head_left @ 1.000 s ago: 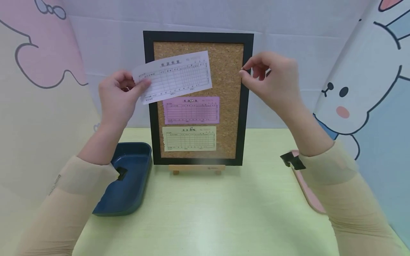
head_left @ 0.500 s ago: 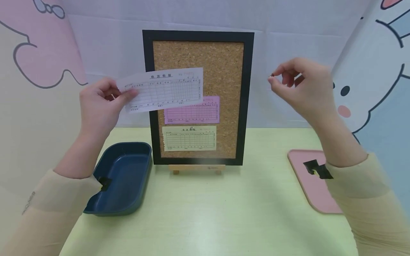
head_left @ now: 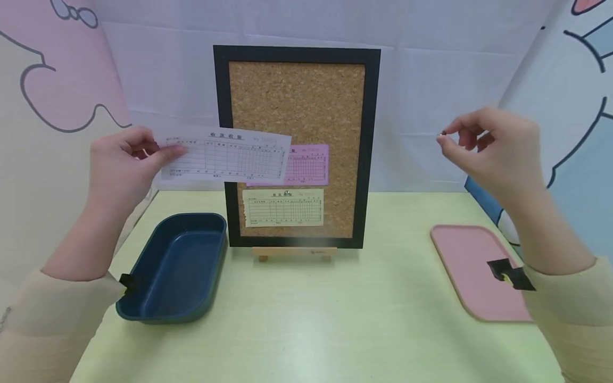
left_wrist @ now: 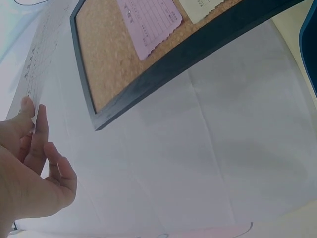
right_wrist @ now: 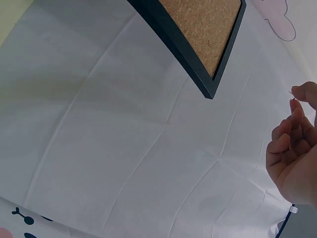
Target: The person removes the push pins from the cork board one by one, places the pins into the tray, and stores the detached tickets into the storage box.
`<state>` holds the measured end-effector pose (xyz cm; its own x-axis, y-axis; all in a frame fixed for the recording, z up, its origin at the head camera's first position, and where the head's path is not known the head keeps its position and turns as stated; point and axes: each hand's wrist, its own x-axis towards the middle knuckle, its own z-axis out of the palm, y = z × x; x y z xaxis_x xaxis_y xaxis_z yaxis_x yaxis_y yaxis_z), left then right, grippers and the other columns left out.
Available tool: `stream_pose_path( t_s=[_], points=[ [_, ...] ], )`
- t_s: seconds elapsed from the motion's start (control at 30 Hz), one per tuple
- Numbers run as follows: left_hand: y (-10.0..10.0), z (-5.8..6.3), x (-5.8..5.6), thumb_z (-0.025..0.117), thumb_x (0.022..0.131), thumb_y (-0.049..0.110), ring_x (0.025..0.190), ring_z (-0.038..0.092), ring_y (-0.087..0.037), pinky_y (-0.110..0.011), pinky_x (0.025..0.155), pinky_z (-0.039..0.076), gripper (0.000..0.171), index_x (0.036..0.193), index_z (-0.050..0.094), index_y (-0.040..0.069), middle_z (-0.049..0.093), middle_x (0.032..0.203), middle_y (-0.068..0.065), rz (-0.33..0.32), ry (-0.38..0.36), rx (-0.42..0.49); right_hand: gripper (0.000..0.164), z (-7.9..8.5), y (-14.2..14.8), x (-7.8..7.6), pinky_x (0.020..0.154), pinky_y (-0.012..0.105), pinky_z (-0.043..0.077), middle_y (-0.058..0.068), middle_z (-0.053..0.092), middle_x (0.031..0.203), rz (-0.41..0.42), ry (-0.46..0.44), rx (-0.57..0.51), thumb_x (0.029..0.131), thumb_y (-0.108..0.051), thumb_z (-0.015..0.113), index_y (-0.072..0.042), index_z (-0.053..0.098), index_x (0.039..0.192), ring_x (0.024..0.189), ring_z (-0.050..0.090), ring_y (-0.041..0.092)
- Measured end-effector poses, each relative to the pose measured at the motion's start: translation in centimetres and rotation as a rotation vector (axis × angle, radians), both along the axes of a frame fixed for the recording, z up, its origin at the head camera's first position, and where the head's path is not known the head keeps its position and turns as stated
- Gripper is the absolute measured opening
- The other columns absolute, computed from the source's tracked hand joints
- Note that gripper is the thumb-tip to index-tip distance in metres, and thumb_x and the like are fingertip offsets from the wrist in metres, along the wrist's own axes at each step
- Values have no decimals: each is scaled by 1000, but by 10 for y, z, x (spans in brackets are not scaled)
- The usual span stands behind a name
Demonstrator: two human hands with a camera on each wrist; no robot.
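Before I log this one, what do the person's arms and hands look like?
The left sleeve and right sleeve are pale beige, stopping mid-forearm. A black patch with a touch of yellow shows at each cuff. The left hand and right hand wear no visible gloves or rings.

The white slip hides part of the pink slip. The object in the right hand is too small to identify, and the right sleeve covers part of the pink tray.

The left hand and right hand are raised well apart, both pinching.
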<state>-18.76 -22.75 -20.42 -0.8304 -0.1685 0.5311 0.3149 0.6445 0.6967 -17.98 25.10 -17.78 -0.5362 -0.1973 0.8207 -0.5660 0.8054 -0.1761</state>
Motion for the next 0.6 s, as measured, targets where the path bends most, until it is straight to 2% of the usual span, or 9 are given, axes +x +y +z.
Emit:
stream_pose_path(
  t_s=[0.17, 0.27, 0.4, 0.5, 0.6],
  points=[
    [-11, 1, 2, 77, 79, 26, 61, 48, -5, -19, 47, 30, 23, 90, 71, 7, 57, 65, 26, -5, 6, -61, 14, -10, 12, 2, 64, 5, 35, 3, 52, 67, -18, 7, 25, 76, -7, 75, 3, 69, 84, 65, 37, -11],
    [-17, 0, 2, 77, 78, 26, 61, 46, -3, -20, 45, 27, 27, 93, 71, 4, 54, 63, 29, 15, -5, -117, 14, -16, 19, 4, 65, 4, 34, 1, 50, 67, -41, -23, 29, 76, -7, 75, 3, 68, 84, 64, 36, -12],
    [-26, -2, 0, 80, 75, 21, 60, 43, 1, -16, 45, 27, 25, 87, 71, 1, 49, 59, 33, 31, 16, -177, 14, -25, 27, 7, 65, 3, 34, -4, 48, 68, -63, -81, 29, 75, -4, 76, 3, 67, 84, 64, 36, -11],
    [-34, -3, -2, 81, 74, 18, 61, 42, 3, -13, 47, 29, 22, 83, 70, 1, 46, 60, 34, 35, 20, -233, 14, -32, 34, 8, 65, 2, 34, -5, 47, 68, -80, -113, 19, 75, -4, 76, 2, 68, 85, 64, 37, -11],
    [-43, -4, -4, 80, 75, 18, 65, 39, 3, -14, 49, 29, 21, 82, 70, 1, 44, 60, 30, 36, -9, -315, 14, -39, 41, 9, 65, 2, 34, -8, 46, 68, -96, -137, -3, 76, -5, 75, 2, 68, 86, 65, 38, -11]
  ],
)
